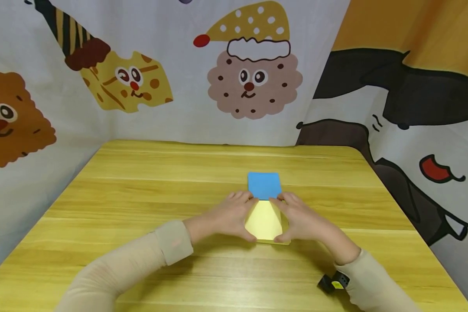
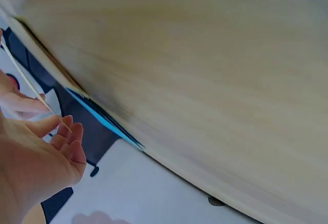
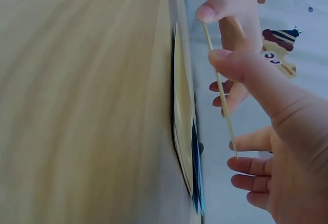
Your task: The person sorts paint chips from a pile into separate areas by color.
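A yellow sheet of paper (image 1: pixel 263 221), seen nearly edge-on in the wrist views, is held raised off the table between both hands. My left hand (image 1: pixel 234 216) pinches its left side, thumb at the near corner and a fingertip at the far one. On the opposite side my right hand (image 1: pixel 302 219) grips it in the same way. Beneath the sheet lies more yellow paper (image 3: pixel 182 101) on the table, mostly covered in the head view. Blue square paper (image 1: pixel 264 185) lies just beyond the fingertips.
The wooden table (image 1: pixel 140 182) extends around the hands. A small black object with a yellow mark (image 1: pixel 333 283) is beside the right sleeve. Cartoon-printed cloth (image 1: pixel 171 117) hangs behind the table and along its sides.
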Available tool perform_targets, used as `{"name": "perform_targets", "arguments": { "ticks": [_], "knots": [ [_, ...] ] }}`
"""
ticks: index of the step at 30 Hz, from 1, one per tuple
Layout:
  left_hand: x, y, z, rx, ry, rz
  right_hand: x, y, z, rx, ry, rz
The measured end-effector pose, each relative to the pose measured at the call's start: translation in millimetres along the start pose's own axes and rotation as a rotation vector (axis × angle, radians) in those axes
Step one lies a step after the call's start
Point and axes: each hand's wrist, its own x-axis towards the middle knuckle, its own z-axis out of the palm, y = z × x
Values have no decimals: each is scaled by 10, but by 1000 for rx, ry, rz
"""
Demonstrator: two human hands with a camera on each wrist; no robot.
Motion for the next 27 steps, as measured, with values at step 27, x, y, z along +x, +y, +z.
{"name": "perform_targets", "arguments": {
  "ticks": [27],
  "knots": [
    [178, 67, 160, 72, -85, 39, -101, 183, 103, -5, -98, 39]
  ]
}}
